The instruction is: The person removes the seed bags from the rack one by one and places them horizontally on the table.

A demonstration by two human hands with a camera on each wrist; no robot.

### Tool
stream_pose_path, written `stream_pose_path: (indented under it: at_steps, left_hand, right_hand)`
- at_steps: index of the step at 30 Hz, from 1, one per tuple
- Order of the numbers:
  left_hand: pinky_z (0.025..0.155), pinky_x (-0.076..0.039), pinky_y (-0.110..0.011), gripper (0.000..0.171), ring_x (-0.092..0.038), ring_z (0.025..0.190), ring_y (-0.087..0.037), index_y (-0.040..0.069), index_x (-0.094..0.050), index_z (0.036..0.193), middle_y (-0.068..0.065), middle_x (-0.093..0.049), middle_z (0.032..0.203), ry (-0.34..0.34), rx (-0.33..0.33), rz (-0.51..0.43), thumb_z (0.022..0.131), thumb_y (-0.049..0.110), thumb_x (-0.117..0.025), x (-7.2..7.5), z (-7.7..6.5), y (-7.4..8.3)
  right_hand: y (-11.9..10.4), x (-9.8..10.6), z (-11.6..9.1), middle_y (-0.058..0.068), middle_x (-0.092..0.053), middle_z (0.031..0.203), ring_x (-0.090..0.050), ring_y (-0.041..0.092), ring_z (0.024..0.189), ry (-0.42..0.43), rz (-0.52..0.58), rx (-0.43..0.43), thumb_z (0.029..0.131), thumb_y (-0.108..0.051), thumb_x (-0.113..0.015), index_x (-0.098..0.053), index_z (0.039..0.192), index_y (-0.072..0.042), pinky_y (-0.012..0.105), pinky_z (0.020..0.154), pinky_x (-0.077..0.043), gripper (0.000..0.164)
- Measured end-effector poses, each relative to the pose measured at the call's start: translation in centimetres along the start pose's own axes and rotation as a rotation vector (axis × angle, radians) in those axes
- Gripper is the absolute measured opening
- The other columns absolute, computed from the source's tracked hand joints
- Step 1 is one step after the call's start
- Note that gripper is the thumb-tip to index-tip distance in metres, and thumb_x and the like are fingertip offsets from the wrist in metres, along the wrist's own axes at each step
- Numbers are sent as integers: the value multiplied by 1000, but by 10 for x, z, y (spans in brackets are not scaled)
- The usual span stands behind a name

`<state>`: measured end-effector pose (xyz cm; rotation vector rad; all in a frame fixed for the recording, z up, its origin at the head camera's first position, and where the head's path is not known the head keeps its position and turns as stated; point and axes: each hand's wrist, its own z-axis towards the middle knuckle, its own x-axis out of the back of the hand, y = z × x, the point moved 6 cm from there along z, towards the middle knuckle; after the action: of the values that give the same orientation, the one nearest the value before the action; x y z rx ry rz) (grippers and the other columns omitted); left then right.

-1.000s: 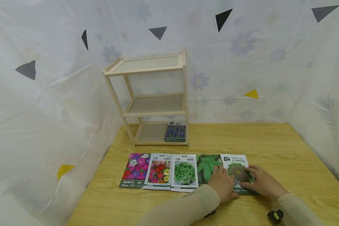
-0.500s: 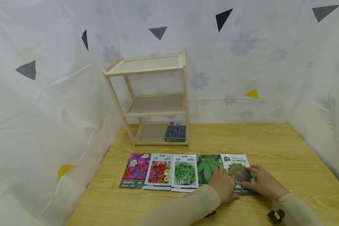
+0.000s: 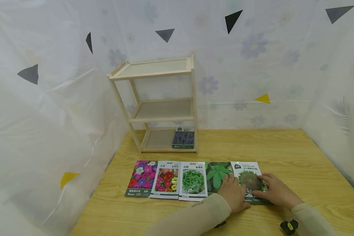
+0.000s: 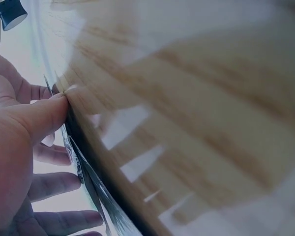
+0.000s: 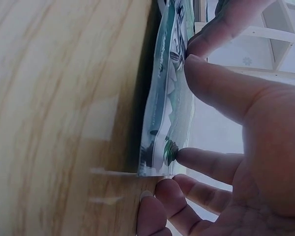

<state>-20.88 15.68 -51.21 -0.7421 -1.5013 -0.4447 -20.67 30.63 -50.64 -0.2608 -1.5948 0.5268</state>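
Five seed packets lie side by side in a row, so several: in the head view a petunia-like packet (image 3: 142, 178), a mixed-flower packet (image 3: 166, 179), a green-leaf packet (image 3: 193, 181), a single-leaf packet (image 3: 218, 175) and a sunflower seed packet (image 3: 245, 167). My left hand (image 3: 233, 193) rests across the single-leaf packet and the sunflower packet's left edge, fingers extended. My right hand (image 3: 277, 190) touches the sunflower packet's right side, its thumb (image 5: 221, 86) on the front. In the right wrist view, other fingers reach the packet's edge. Both hands cover parts of these packets.
A three-tier wooden shelf (image 3: 162, 120) stands behind the row. A lavender-pictured packet (image 3: 184, 138) sits on its bottom tier at right. A small black-and-yellow object (image 3: 289, 226) is beside my right sleeve. Patterned sheeting (image 3: 236, 65) encloses the wooden table (image 3: 298, 154).
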Motion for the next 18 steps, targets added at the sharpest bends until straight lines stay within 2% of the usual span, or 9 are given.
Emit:
stream_pose_path:
  at_steps: [10,18]
  left_hand:
    - [114,-25,-41,63,-30,139,-20,35,-51,131,1,-46,140,14,-1,-17,82,75,-47,0,0,-1]
    - [113,-27,-42,66,-32,138,-21,34,-51,132,1,-48,136,34,-21,7,82,76,-45,2,-3,-2]
  right_hand:
    - [2,0,0,35,-43,131,-48,52,112,-7,9,-2,80,-54,-71,-50,129,12,60,82,-47,85]
    - [1,0,-1,35,-43,131,-51,49,110,-10,31,-4,81,-52,-72,-49,130,11,57,80,-49,83]
